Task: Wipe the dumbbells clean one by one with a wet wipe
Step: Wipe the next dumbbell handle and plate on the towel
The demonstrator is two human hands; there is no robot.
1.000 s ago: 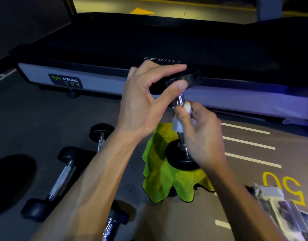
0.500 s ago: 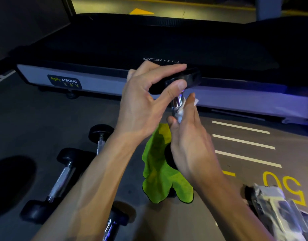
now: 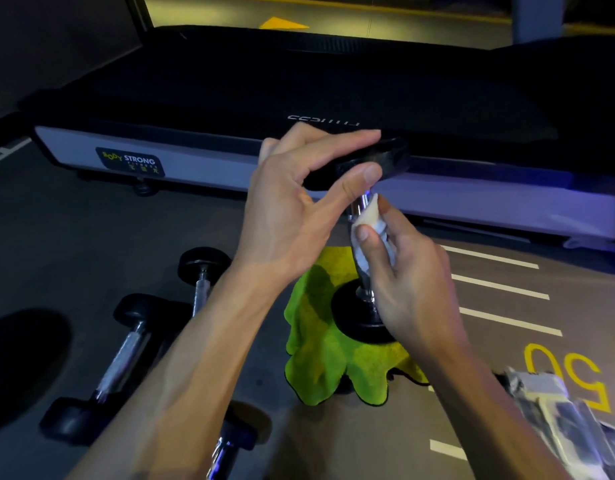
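Note:
A black dumbbell (image 3: 359,315) with a chrome handle stands upright, its lower head resting on a lime-green cloth (image 3: 321,358). My left hand (image 3: 299,206) grips the upper head between thumb and fingers. My right hand (image 3: 403,271) presses a white wet wipe (image 3: 368,220) around the chrome handle, just under the upper head. The middle of the handle is hidden by the wipe and my fingers.
Three more dumbbells lie on the dark floor at the left: one long (image 3: 119,365), one behind (image 3: 202,268), one partly under my left forearm (image 3: 230,445). A treadmill (image 3: 212,161) spans the back. A crinkled wipe packet (image 3: 559,414) lies at lower right, by painted floor lines.
My right hand has turned around the handle and shifted the wipe, exposing the dumbbell's lower head again. The left hand has kept its hold on the upper head.

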